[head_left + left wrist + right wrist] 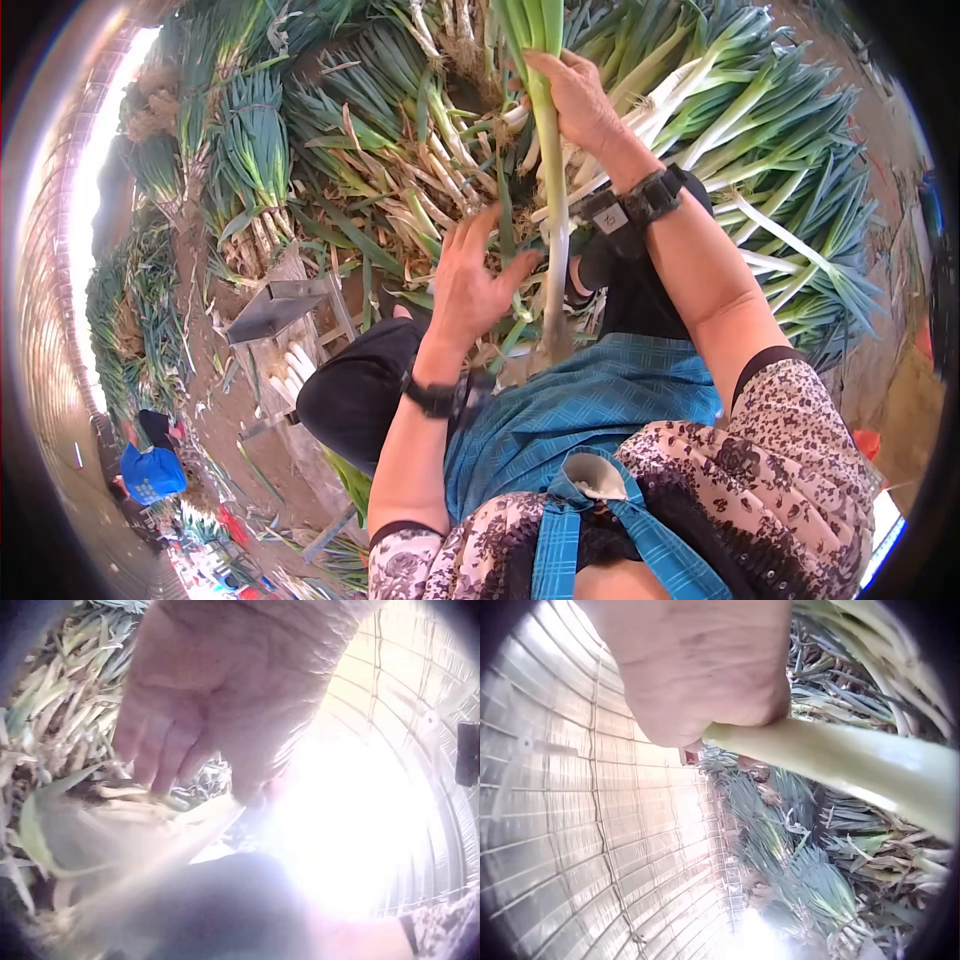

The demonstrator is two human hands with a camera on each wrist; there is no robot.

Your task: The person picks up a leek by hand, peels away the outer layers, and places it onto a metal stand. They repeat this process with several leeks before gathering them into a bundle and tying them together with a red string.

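Note:
A long leek (pixel 552 190) stands nearly upright in the head view, its green top in the right hand (pixel 583 105) and its root end near the blue apron. In the right wrist view the right hand (pixel 705 667) grips the pale stalk (pixel 840 761). The left hand (pixel 468 285) is beside the leek's lower part, fingers extended and thumb apart, over loose leaves and trimmings. In the left wrist view the left hand (pixel 217 690) has its fingers pointing down near a pale, blurred leafy piece (pixel 187 840); whether it touches that piece I cannot tell.
Leeks (pixel 790 150) lie heaped at the right, and untrimmed ones (pixel 400 130) lie ahead. Tied bundles (pixel 252 150) stand at the left. A metal stand (pixel 275 308) is beside the left knee. A blue item (pixel 152 473) is at the lower left.

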